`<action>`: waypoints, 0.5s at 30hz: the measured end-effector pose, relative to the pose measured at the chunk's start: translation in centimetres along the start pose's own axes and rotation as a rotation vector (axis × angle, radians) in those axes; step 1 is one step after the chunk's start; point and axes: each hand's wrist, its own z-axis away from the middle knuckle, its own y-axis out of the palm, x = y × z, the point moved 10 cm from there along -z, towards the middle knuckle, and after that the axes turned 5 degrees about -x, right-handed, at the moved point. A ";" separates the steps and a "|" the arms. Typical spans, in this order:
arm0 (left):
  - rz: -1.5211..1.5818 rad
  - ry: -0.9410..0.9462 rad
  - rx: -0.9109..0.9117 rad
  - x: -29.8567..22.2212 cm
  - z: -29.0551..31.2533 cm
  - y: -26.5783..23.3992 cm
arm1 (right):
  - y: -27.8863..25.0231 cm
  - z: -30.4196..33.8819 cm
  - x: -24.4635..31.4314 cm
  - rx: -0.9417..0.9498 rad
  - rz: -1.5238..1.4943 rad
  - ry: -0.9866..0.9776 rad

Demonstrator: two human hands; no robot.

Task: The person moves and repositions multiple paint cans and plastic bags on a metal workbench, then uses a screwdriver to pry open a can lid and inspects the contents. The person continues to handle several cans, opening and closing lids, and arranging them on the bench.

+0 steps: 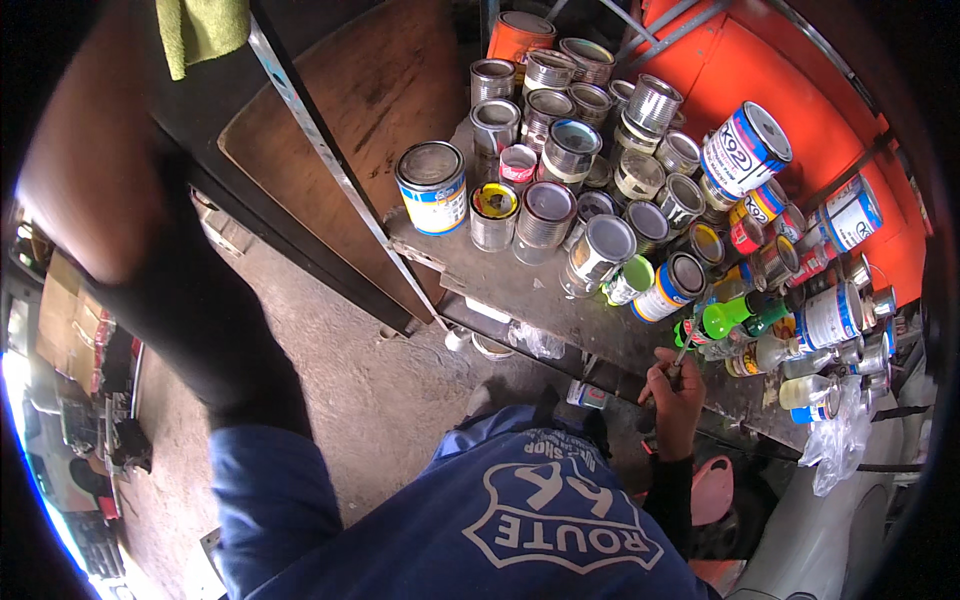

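Observation:
My right hand [676, 398] is at the front edge of the shelf, its fingers closed around a slim tool [684, 352] with a narrow metal shaft pointing up and away. I cannot tell the tool's exact kind. Just beyond it lie a bright green bottle [727, 317] and a blue, white and yellow paint can [671, 288]. On the left, my left arm reaches up along the picture's edge. My left hand [85, 170] is smeared by motion, and its fingers do not show. Near the top hangs a yellow-green cloth [205, 35]; whether my left hand touches it is unclear.
A dark shelf [480, 262] is crowded with open tins and labelled paint cans [432, 185]. A metal upright [335, 155] rises at its left end, beside a brown board [300, 140]. Behind stands a red panel [815, 75]. A clear plastic bag [838, 440] hangs at the right.

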 end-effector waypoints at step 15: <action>1.821 -1.503 0.902 -25.5 39.0 13.5 | 10.3 -2.1 3.3 0.286 0.480 -0.095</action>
